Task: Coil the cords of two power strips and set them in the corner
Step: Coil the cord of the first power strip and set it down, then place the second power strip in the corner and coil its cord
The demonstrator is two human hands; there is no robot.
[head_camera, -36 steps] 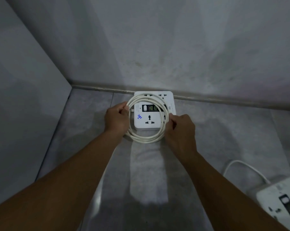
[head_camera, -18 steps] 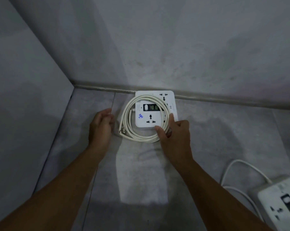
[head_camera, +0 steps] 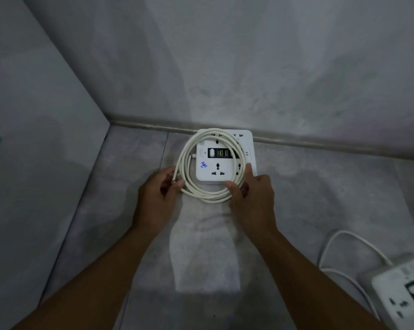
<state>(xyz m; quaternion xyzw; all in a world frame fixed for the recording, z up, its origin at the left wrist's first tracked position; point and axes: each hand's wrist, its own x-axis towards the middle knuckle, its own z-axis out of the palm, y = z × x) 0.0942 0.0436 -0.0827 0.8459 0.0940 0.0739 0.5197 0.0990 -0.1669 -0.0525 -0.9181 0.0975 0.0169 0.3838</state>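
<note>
Clearly the coil [head_camera: 202, 194] is springy, the strip [head_camera: 225, 158] rigid and light; left hand [head_camera: 157, 198] pinches the coil at 8 o'clock; right hand [head_camera: 253, 196] pinches it at 4 o'clock.

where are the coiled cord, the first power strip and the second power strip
coiled cord [head_camera: 208, 197], head view, near bottom of the loop
first power strip [head_camera: 215, 171], head view, white top face
second power strip [head_camera: 401, 303], head view, top face at lower right

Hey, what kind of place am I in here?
Probably a bare indoor room corner, perhaps unfurnished: grey tiled floor meeting two plain grey walls, with a skirting strip along the base. Only two white power strips lie there.
</note>
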